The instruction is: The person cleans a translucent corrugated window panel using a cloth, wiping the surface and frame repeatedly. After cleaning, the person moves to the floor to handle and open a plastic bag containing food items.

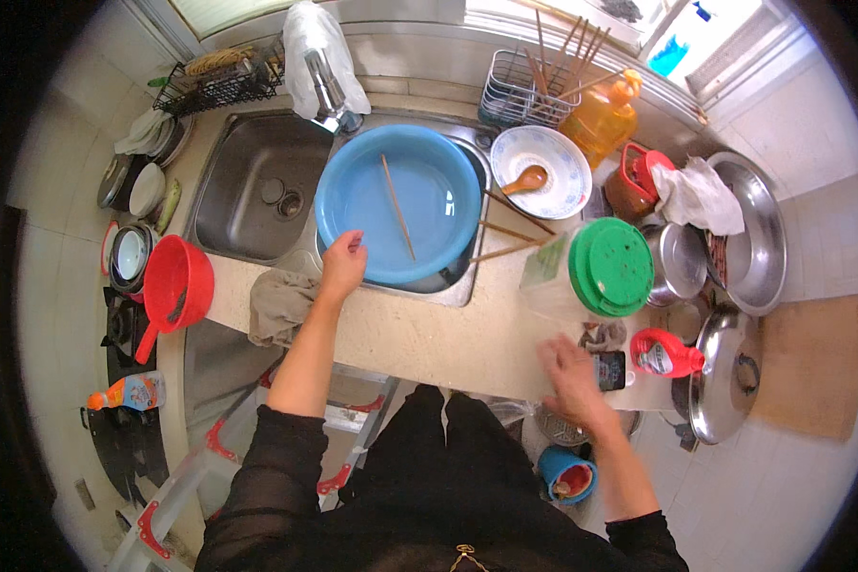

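Note:
A blue plastic basin (397,274) stands over the right sink bowl with clear water in it. One wooden chopstick (398,207) lies slantwise in the basin. My left hand (343,263) is at the basin's near-left rim, fingers curled; whether it grips the rim is hidden. Over the counter's front edge, my right hand (570,375) is blurred by motion, its fingers apart and nothing in them. Just right of it is a dark-screened phone (609,370). Several chopsticks (509,249) lie between the basin and a clear plastic jar with a green lid (611,267).
A patterned bowl (563,161) holds a brown spoon (528,180). Behind it are a wire chopstick rack (504,79) and an orange pump bottle (600,125). A red dipper (179,275) and grey cloth (279,304) lie left, above an aluminium stepladder (222,465). A red bottle (663,354) lies right.

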Tool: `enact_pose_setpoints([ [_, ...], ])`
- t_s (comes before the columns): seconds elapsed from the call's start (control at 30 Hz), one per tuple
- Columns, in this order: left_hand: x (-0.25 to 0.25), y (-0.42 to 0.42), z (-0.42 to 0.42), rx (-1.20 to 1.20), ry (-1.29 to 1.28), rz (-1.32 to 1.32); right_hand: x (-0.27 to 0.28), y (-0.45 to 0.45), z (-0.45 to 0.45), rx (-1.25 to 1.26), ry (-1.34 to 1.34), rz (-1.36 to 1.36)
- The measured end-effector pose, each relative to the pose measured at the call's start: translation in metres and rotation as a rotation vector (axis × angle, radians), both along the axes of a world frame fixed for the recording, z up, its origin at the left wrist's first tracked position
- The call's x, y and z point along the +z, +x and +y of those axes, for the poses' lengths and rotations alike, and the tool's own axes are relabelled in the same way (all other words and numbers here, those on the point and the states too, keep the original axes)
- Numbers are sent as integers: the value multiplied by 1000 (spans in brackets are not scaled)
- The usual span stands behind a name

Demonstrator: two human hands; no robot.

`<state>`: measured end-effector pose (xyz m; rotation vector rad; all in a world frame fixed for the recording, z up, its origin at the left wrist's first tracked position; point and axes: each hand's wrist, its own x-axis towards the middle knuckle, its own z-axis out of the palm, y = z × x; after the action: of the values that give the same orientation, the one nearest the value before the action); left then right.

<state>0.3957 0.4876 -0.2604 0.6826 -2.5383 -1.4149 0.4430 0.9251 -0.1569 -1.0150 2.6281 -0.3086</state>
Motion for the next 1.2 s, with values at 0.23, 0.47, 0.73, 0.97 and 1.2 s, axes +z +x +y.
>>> enact_pose_setpoints([
  [0.23, -33, -55, 4, 398, 875, -274, -96, -105, -231, -115, -527, -411],
  [0.47, -41, -89, 1, 472, 959, -370, -220, -223, -296, -732, -261, 41],
  [0.73, -92, -98, -9, 267, 1807, 408, -113, -142, -358, -499, -1295, -591],
  [0.97, -18, -92, 34, -40, 1417, 152, -189, -225, -319, -315, -722, 283],
  [1.2, -94, -95, -10, 688, 1447, 28, -200, -191, -327, -794, -732, -625],
])
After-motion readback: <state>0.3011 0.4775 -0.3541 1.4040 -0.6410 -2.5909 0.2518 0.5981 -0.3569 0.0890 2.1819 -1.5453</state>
